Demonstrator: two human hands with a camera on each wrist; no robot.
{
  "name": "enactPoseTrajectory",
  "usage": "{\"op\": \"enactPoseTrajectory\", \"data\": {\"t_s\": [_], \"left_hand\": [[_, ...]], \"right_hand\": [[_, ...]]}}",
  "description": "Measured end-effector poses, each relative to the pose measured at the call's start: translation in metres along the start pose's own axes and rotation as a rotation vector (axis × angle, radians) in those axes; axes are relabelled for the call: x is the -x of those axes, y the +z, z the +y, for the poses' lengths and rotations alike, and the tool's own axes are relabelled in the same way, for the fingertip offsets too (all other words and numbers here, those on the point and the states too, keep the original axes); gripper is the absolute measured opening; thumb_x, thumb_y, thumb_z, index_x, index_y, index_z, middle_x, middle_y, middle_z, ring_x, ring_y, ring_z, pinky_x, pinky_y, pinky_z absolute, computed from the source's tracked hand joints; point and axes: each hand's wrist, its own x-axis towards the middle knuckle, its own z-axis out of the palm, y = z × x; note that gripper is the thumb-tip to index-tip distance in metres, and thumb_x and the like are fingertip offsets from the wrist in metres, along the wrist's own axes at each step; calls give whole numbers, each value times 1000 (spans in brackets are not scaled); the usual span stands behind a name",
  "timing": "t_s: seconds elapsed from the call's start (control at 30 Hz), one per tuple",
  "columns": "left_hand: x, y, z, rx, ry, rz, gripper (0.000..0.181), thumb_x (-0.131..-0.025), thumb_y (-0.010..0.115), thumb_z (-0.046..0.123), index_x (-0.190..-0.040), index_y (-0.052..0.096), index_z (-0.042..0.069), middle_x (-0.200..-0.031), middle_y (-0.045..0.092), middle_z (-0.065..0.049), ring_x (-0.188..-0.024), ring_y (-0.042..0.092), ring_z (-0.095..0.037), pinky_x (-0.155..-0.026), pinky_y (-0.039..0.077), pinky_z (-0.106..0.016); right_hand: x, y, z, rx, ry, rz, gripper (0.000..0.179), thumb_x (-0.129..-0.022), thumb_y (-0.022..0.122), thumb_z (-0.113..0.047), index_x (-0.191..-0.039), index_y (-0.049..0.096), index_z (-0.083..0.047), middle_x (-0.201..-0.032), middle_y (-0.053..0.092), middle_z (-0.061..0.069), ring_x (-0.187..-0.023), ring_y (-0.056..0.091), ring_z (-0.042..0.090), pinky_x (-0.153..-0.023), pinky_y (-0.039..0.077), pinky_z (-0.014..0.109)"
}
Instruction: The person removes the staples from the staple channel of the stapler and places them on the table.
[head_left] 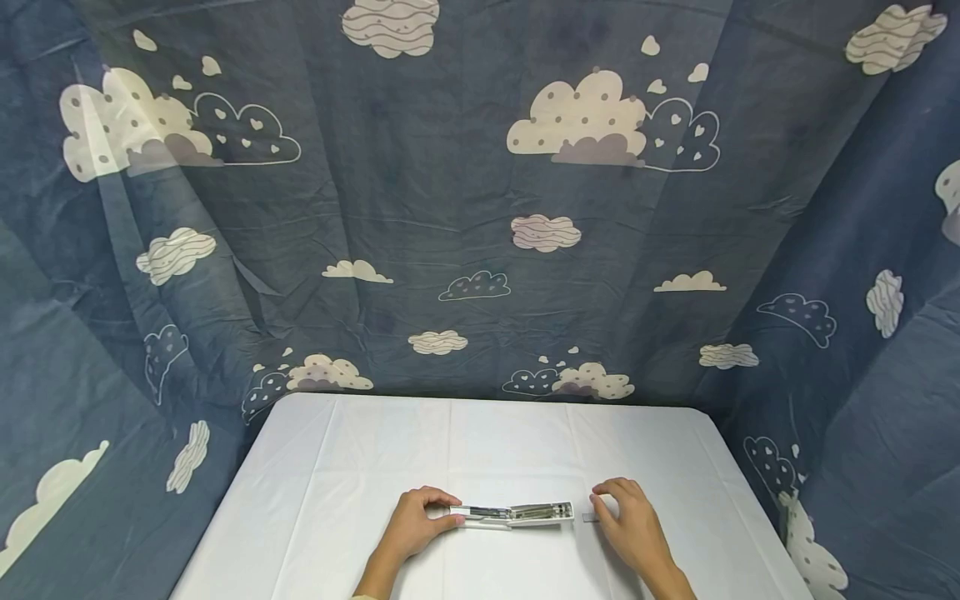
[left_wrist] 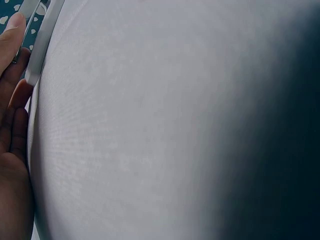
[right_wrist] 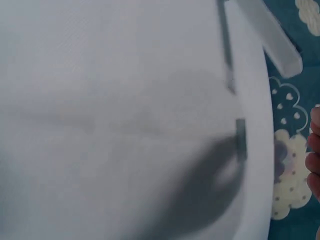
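A white stapler (head_left: 517, 514), swung open with its metal inside showing, spans the space between the hands in the head view. My left hand (head_left: 416, 523) grips its left end between thumb and fingers; in the left wrist view the stapler's white edge (left_wrist: 42, 45) lies along the fingers. Off the stapler's right end, a small grey staple strip (head_left: 590, 517) lies on the white cloth. Close over that strip is my right hand (head_left: 632, 525), thumb and forefinger bent toward each other with nothing seen between them. The right wrist view shows the strip (right_wrist: 241, 139) beside the hand's shadow.
A white-covered table (head_left: 360, 450) with rounded far corners holds these things. Behind it and along both sides hangs a dark blue cloth (head_left: 450, 192) with a cloud print.
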Motion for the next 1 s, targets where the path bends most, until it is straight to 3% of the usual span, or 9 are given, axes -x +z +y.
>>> {"op": "enactPoseTrajectory", "data": {"t_s": [0.23,0.4,1.0], "left_hand": [[2,-1,1,6,-7,-5,27,-77,87,50,-97,79,34,-108,76,13,-113,68,-23,-106,49,-58],[2,-1,1,5,1,-2,28,-76,87,51,-97,79,33,-107,76,13,-112,68,-23,-105,49,-58],[3,-1,0,-3,10,-4,30,-76,85,54,-98,79,34,-107,75,14,-113,68,-22,-106,51,-55]], "right_hand": [[-10,-2,-22,-29,-7,7,15,-92,78,-20,-103,75,-11,-110,72,5,-111,66,27,-98,56,51],[-16,1,-39,-65,-56,37,15,-92,80,-19,-104,75,-12,-110,72,4,-110,67,26,-97,57,50],[-18,31,-92,-140,-127,8,16,-88,84,-18,-100,75,-18,-104,74,-6,-104,68,14,-94,59,41]]}}
